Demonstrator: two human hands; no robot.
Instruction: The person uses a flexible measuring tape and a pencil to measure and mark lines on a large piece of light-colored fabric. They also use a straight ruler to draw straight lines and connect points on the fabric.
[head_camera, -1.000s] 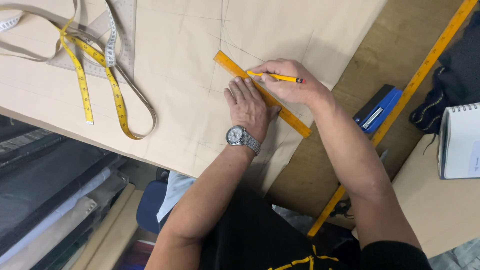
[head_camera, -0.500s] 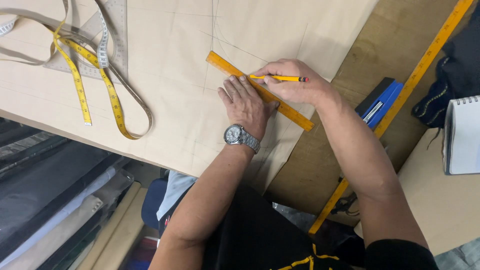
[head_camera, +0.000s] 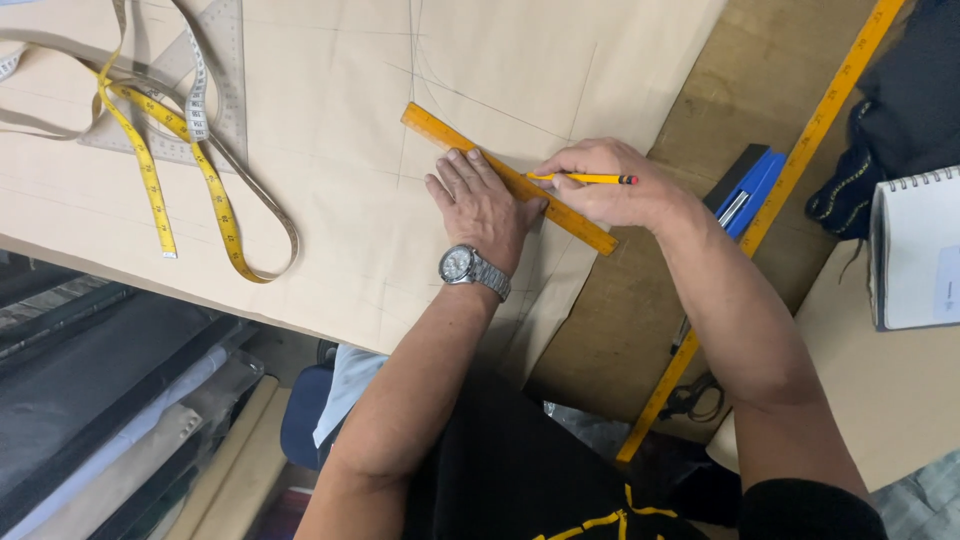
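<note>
My left hand (head_camera: 482, 205), with a metal wristwatch (head_camera: 472, 270) on the wrist, lies flat with spread fingers on a short orange ruler (head_camera: 440, 128) and presses it onto a large sheet of beige pattern paper (head_camera: 330, 120). My right hand (head_camera: 612, 185) grips a yellow pencil (head_camera: 585, 179); its tip touches the paper at the ruler's edge, just right of my left fingers. Faint pencil lines cross the paper.
A yellow tape measure (head_camera: 190, 170) loops over a clear set square (head_camera: 215, 70) at the upper left. A long yellow ruler (head_camera: 800, 150), a blue stapler (head_camera: 745, 190), a spiral notebook (head_camera: 915, 245) and dark cloth (head_camera: 900, 100) lie to the right. Scissors (head_camera: 690, 395) hang near the table's edge.
The view has shifted slightly; both hands stay on the short ruler, and the pencil has hardly moved along its edge.
</note>
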